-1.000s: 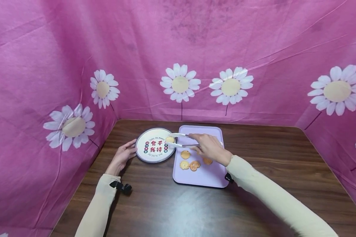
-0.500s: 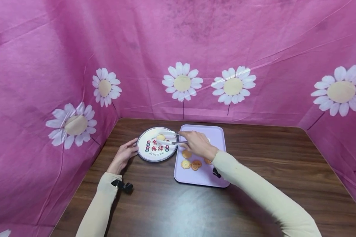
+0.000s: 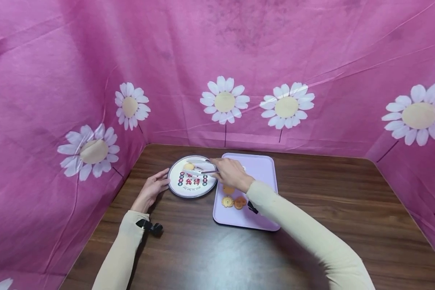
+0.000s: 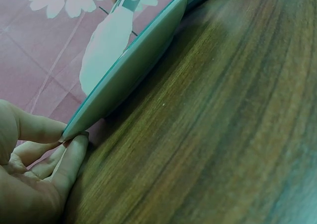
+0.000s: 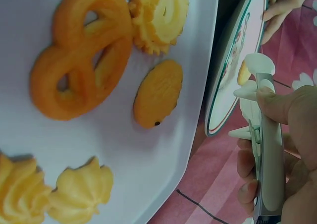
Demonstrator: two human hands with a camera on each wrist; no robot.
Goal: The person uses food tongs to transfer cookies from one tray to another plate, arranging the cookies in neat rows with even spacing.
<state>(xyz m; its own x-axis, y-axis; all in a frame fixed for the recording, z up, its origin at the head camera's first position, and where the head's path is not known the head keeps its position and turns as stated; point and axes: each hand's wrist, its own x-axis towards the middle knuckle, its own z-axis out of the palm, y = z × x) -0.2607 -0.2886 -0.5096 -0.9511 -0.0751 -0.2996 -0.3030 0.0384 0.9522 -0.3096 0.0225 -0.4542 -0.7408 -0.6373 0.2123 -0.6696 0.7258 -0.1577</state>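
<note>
My left hand (image 3: 152, 189) pinches the left rim of a round white plate (image 3: 184, 190) with red lettering; in the left wrist view the thumb is over the rim (image 4: 74, 125) and a finger under it. My right hand (image 3: 233, 173) grips a pair of tongs (image 5: 271, 149) with pale tips, reaching from the tray across the plate. A small yellow cookie (image 3: 189, 166) is at the tong tips, over the upper left part of the plate. In the right wrist view the tips partly cover this cookie (image 5: 243, 74).
Right of the plate lies a lilac tray (image 3: 232, 218). On it are a pretzel-shaped cookie (image 5: 81, 55), a ridged round cookie (image 5: 161, 18), an oval cookie (image 5: 158, 92) and piped cookies (image 5: 81, 189). A pink flowered cloth (image 3: 181, 80) hangs behind the wooden table (image 3: 188, 245).
My right hand has moved left, carrying the tongs and yellow cookie from the plate's right edge to its upper left part. The left hand has stayed at the rim.
</note>
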